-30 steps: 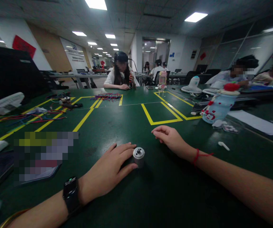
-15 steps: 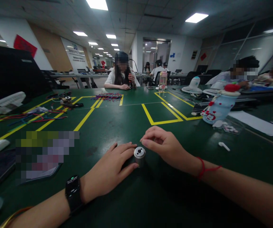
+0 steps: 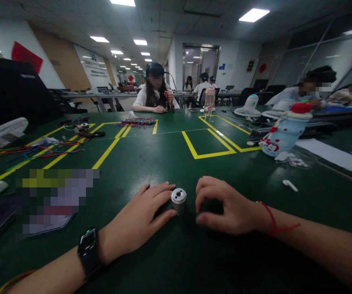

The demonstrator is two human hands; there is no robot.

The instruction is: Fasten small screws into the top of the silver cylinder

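Observation:
A small silver metal cylinder (image 3: 179,201) stands upright on the green table (image 3: 151,159), with a dark centre hole and smaller holes in its top. My left hand (image 3: 142,216) rests on the table at its left side, fingers and thumb on either side of the cylinder and touching or nearly touching it. To the right of the cylinder is my right hand (image 3: 225,206), its fingers curved and thumb apart, a gap between it and the metal, with nothing visible in its grasp.
Loose wires (image 3: 47,151) lie at the left, and a wire bundle (image 3: 137,123) farther back. On the right are a blue bottle (image 3: 283,134), a white earphone (image 3: 290,185) and paper (image 3: 332,154). A person (image 3: 154,90) sits across the table.
My right hand has moved down and slightly right, away from above the cylinder's right side, and its thumb and fingers have parted. My left hand has stayed beside the cylinder.

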